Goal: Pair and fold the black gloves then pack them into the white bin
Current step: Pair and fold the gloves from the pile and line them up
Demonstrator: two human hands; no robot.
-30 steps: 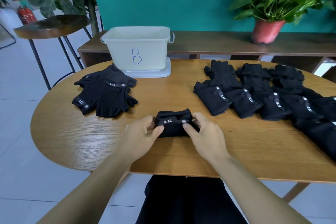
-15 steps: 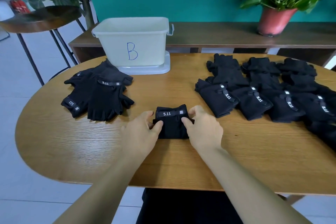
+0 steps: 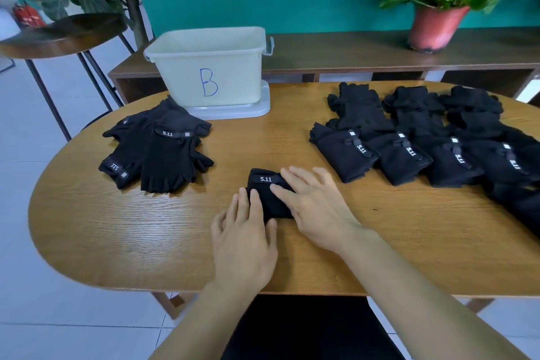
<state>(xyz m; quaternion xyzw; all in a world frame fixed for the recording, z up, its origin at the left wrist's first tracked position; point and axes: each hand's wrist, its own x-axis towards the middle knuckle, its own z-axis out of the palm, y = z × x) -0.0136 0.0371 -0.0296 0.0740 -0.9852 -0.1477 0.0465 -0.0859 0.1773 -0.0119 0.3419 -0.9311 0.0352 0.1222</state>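
Observation:
A folded black glove bundle (image 3: 267,190) with a "5.11" strap lies at the table's near middle. My left hand (image 3: 244,238) lies flat with straight fingers pressing its left edge. My right hand (image 3: 314,203) lies flat over its right side, fingers spread. A loose pile of unfolded black gloves (image 3: 157,152) sits to the left. Several folded glove pairs (image 3: 409,143) lie in rows on the right. The white bin (image 3: 209,67), marked "B", stands at the table's far edge on a white lid; its inside is hidden.
The oval wooden table (image 3: 117,228) has bare wood in front of and between the glove groups. A dark stool (image 3: 62,33) stands at far left. A low wooden shelf (image 3: 350,47) behind holds a potted plant (image 3: 435,23).
Both hands went from pinching the bundle's sides to lying flat on it with straight fingers. The view moved in closer to the table.

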